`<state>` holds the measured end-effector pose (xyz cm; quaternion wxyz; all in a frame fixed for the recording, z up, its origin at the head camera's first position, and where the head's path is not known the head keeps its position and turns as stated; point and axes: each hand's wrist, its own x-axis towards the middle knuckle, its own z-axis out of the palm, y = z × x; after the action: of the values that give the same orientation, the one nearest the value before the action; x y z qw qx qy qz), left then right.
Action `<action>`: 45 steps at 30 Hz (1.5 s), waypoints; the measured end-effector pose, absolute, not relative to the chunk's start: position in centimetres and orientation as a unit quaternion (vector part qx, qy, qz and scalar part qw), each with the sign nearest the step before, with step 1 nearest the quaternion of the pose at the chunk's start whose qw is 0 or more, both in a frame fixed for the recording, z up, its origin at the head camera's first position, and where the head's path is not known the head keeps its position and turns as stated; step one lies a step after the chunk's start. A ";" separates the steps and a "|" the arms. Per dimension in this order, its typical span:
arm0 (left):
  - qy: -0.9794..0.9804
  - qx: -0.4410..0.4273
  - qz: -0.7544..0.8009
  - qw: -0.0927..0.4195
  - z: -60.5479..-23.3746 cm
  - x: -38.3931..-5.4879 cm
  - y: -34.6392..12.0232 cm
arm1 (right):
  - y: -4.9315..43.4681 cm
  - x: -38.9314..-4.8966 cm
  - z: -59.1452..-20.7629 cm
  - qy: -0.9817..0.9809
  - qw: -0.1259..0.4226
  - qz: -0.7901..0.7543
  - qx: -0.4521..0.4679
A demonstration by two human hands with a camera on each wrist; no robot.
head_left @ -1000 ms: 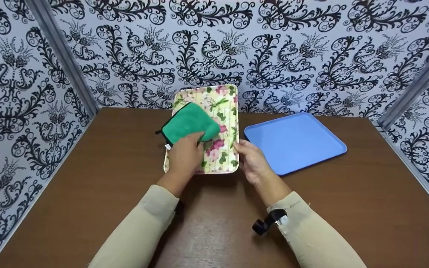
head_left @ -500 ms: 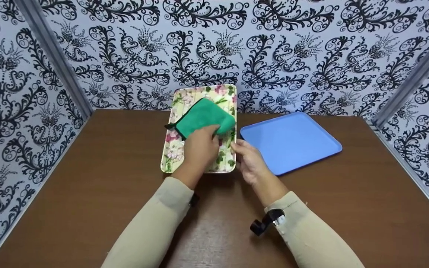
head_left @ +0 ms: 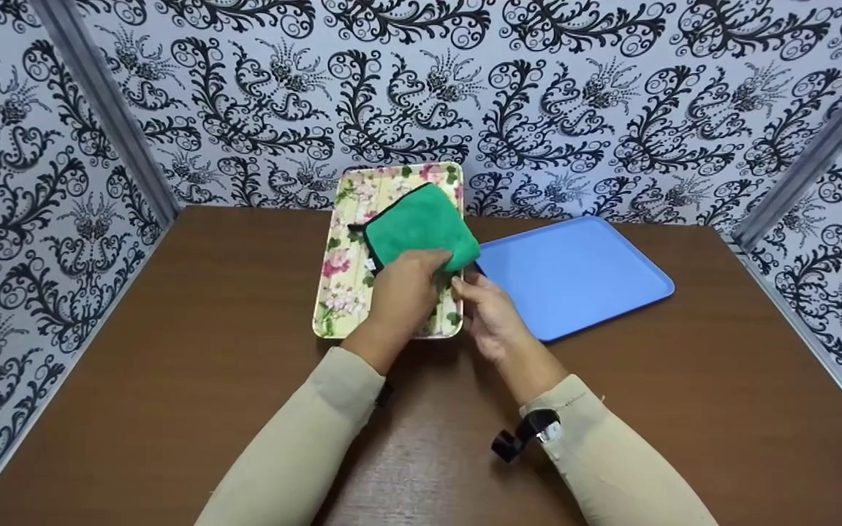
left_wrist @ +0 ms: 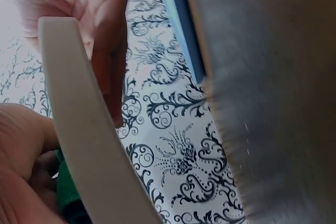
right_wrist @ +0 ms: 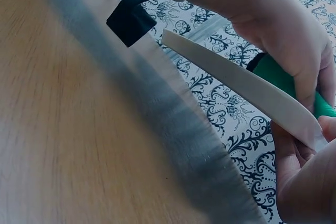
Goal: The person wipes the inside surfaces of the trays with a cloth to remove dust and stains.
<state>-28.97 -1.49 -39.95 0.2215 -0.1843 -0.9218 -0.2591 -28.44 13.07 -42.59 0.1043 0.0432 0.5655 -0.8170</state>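
A floral tray point(head_left: 337, 285) with a cream rim is held up over the table, tilted toward me. My right hand point(head_left: 492, 315) grips its right edge, thumb on the face and fingers behind. My left hand point(head_left: 405, 292) holds a green cloth point(head_left: 421, 223) with black edging and presses it on the tray's face near the right rim. In the left wrist view the tray's pale edge point(left_wrist: 86, 114) runs between both hands, and a bit of the green cloth point(left_wrist: 71, 192) shows. The right wrist view shows the tray's edge point(right_wrist: 236, 85) pinched by the right hand point(right_wrist: 310, 182).
A blue tray point(head_left: 574, 274) lies on the brown table point(head_left: 231, 351) to the right, close behind my right hand. A patterned wall point(head_left: 421, 95) stands at the table's back, with side panels left and right. A black wrist strap device point(head_left: 523, 436) hangs at the right sleeve.
My left hand has slid the green cloth rightward and slightly up across the floral tray, from its left part to its right rim. The right hand keeps its grip in nearly the same place.
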 end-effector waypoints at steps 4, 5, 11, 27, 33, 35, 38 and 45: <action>-0.921 -0.215 -0.221 0.237 -40.1 -29.1 -1.6 | 13.2 -28.4 -42.7 0.563 0.104 -0.819 0.042; -0.922 -0.219 -0.212 0.239 -40.1 -29.0 -1.6 | 13.2 -28.4 -42.7 0.562 0.103 -0.820 0.043; -0.931 -0.226 -0.172 0.230 -40.0 -29.0 -1.9 | 13.3 -28.4 -42.8 0.560 0.105 -0.821 0.044; -0.948 -0.185 -0.078 0.247 -39.8 -29.5 -3.4 | 13.0 -28.5 -42.8 0.561 0.095 -0.821 0.051; -0.954 -0.166 -0.071 0.241 -39.9 -29.8 -4.2 | 12.9 -28.5 -42.8 0.562 0.090 -0.820 0.056; -0.954 -0.162 -0.071 0.243 -39.9 -30.0 -4.5 | 12.8 -28.5 -42.8 0.562 0.088 -0.820 0.058; -0.954 -0.155 -0.078 0.244 -39.9 -30.3 -5.0 | 12.8 -28.5 -42.7 0.563 0.088 -0.820 0.059; -0.955 -0.129 -0.103 0.247 -40.0 -31.0 -6.3 | 12.8 -28.4 -42.6 0.562 0.092 -0.820 0.059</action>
<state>-30.99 -6.28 -40.05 0.2475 -0.1289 -0.9548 -0.1026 -28.37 12.77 -42.59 0.0918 0.0592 0.5619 -0.8200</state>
